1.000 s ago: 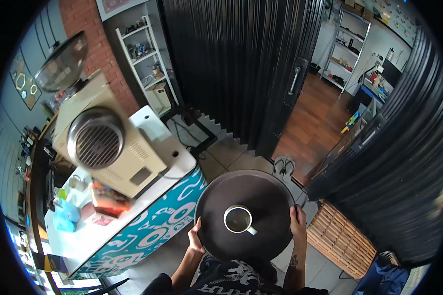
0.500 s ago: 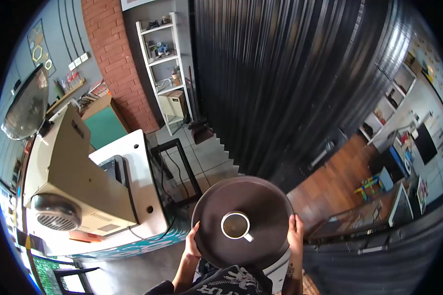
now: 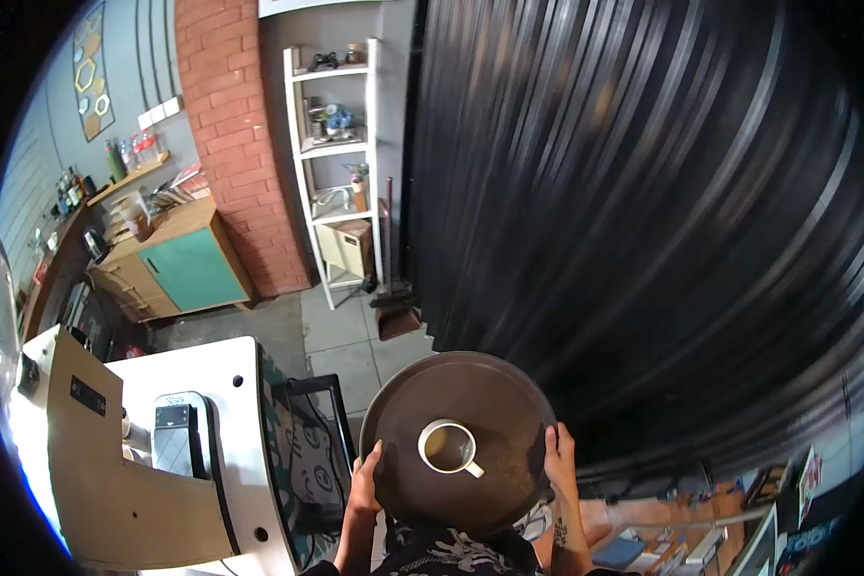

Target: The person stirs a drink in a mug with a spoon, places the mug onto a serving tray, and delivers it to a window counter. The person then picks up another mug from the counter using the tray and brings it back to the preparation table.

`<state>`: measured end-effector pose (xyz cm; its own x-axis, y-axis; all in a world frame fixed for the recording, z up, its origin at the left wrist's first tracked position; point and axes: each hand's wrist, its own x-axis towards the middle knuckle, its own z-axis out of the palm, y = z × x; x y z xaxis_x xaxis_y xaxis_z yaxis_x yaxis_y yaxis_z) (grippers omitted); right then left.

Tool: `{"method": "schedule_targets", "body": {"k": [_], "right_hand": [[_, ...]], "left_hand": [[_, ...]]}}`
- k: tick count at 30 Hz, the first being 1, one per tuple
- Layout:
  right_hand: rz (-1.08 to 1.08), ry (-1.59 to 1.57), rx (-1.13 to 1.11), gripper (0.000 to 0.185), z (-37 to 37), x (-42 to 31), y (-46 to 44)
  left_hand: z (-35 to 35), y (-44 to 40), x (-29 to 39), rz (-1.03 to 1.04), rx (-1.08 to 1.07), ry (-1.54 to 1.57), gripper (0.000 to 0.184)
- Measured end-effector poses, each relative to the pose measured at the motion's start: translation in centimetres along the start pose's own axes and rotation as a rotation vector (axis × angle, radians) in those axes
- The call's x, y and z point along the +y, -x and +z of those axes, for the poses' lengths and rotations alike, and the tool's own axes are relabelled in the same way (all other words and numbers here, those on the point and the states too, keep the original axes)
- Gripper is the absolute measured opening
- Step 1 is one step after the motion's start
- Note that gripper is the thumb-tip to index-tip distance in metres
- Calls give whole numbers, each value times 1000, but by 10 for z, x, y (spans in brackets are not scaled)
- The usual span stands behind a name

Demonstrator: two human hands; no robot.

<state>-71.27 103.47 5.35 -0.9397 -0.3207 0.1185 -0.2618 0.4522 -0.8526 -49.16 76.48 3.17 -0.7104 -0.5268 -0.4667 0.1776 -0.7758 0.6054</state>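
A round dark brown tray [image 3: 499, 403] is held in front of my body at the bottom centre. On it, near the middle, stands a white cup [image 3: 447, 446] with its handle pointing down and right; a little brownish liquid shows inside. My left hand [image 3: 363, 485] grips the tray's left rim, thumb on top. At the right rim my right hand [image 3: 560, 459] holds on in the same way. The fingers under the tray are hidden.
To the left, a white counter [image 3: 235, 360] carries a beige grinder [image 3: 96, 461] and a scale [image 3: 175, 437]. Ahead are a white ladder shelf [image 3: 336, 149], a dustpan [image 3: 396, 322] and a black frame [image 3: 336, 403]. A black folding door [image 3: 595, 221] fills the right.
The view has swung left, bringing the wooden cabinet and shelf into fuller sight while the doorway slid away right. Both hands still hold the tray, and the cup remains on it.
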Motion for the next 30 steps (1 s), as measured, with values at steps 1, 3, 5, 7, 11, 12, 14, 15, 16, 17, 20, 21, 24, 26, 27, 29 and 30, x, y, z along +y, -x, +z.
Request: {"method": "schedule_targets", "body": {"k": [1,3,5,7,11,12,14,15,16,17,20,21,24,26,27,29,30], "right_hand": [[-10,-7,-22,43,9,-9,-18],[-22,-109,-162,52,33,-27,-56],[-11,-35,-151,43,69,-7,-100],[-19,-37,-69,45,105,-20,-131],[30,-64,-250,58,166,-39,-213],[10,-70,-285,58,184,-43,-236],[-79,-53,-318,56,220,-53,-283],[-101,-66,-344,56,237,-60,-308],[-124,-79,-371,55,254,-67,-334],[-101,-123,-411,57,270,-79,-360],[-112,-198,-471,60,325,-77,-414],[-146,-230,-460,61,353,-83,-438],[-89,-227,-612,62,406,-115,-478],[-57,-211,-623,61,443,-124,-493],[-69,-176,-671,59,450,-142,-499],[-116,-84,-693,54,478,-157,-516],[-125,-124,-712,54,493,-169,-520]], "left_hand": [[4,-7,11,21,76,-6,34],[4,-27,28,22,228,18,32],[10,-42,47,77,248,4,31],[6,-62,55,123,259,51,30],[9,-110,81,228,420,77,32],[9,-128,88,242,408,105,33],[16,-163,110,284,407,150,33],[26,-180,126,287,456,164,33],[36,-195,142,288,502,179,33],[29,-218,152,309,419,184,33],[41,-257,193,330,467,256,33],[42,-274,208,373,474,269,33],[42,-293,232,443,626,184,33],[45,-309,253,432,794,261,33],[25,-320,249,464,677,307,35],[13,-338,266,494,675,307,34],[7,-347,271,512,675,296,33]]}}
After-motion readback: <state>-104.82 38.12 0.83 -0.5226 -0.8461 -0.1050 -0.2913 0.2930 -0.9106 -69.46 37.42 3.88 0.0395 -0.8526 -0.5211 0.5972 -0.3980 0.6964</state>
